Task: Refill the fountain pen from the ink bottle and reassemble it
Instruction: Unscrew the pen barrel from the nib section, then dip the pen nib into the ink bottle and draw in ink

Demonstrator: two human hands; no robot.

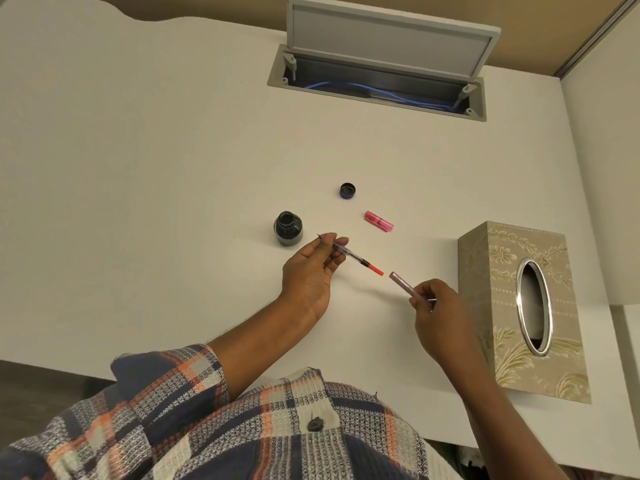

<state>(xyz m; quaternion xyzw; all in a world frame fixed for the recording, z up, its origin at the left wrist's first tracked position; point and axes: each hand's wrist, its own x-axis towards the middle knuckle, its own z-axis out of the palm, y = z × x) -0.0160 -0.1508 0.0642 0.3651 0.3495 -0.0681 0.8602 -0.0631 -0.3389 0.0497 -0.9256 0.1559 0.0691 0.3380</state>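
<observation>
Above the desk's (138, 168) near edge, your left hand (308, 275) pinched the nib section (349, 255) while your right hand's (440, 306) fingers pinched the barrel (403, 285); the open ink bottle (288, 228) stood beside them.

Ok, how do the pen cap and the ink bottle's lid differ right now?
The pen cap is pink and long, lying on its side; the lid is dark purple, round and short, sitting with its opening up. The pen cap lies nearer the tissue box; the lid sits farther back. Both are off and loose on the table.
</observation>
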